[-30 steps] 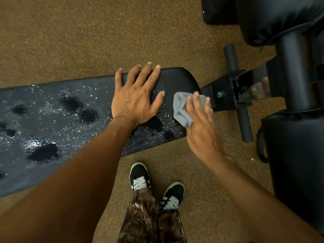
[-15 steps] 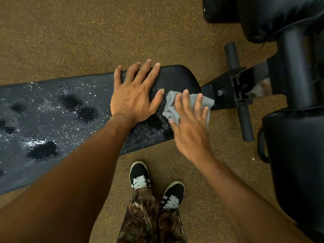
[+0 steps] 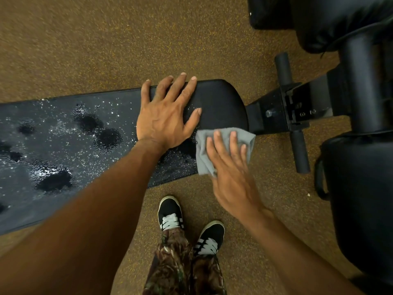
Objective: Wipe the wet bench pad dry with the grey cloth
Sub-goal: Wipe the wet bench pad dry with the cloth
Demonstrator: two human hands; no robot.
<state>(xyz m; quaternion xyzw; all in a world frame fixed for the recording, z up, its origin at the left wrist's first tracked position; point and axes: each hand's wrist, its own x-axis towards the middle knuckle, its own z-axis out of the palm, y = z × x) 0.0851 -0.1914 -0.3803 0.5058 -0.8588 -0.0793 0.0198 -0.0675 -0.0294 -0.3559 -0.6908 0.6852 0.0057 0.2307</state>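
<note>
Black bench pad [image 3: 221, 103] on speckled floor [image 3: 106, 50], water puddles [image 3: 108, 138] across it, grey cloth [image 3: 202, 154] at near edge

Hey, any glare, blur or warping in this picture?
Head view: light glints off the droplets on the bench pad; the right hand on the grey cloth is slightly blurred; the wide lens bows the pad's edges; the left hand is sharp.
</note>
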